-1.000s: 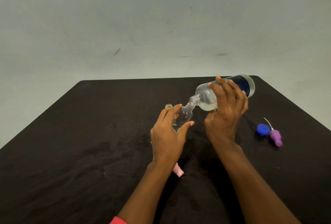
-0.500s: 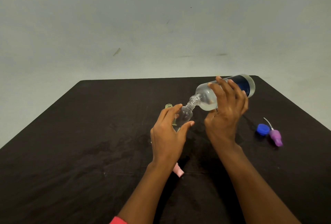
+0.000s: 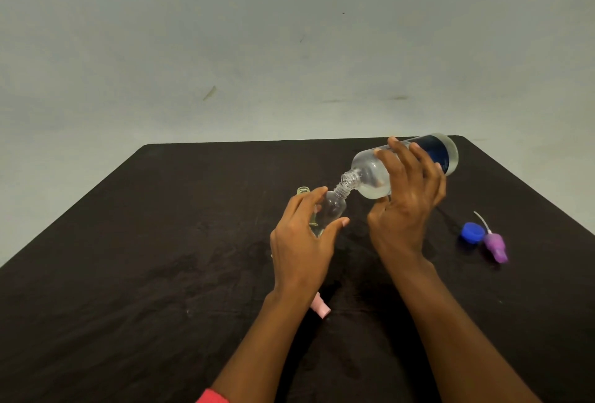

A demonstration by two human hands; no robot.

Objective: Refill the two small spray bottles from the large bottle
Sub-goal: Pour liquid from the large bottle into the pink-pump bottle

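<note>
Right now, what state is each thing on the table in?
clear small bottle: open, held by left hand.
large bottle: uncapped, tipped, mouth at that bottle's neck, gripped by right hand.
second small bottle: open, behind left hand.
blue cap: off, lying on table.
purple spray top: off, on its side.
pink spray top: off, partly under left wrist.

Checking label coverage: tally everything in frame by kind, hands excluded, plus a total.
Large bottle: 1
Small bottles: 2 (clear bottle, yellowish bottle)
Spray tops: 2 (purple spray top, pink spray top)
Blue cap: 1
Total: 6
</note>
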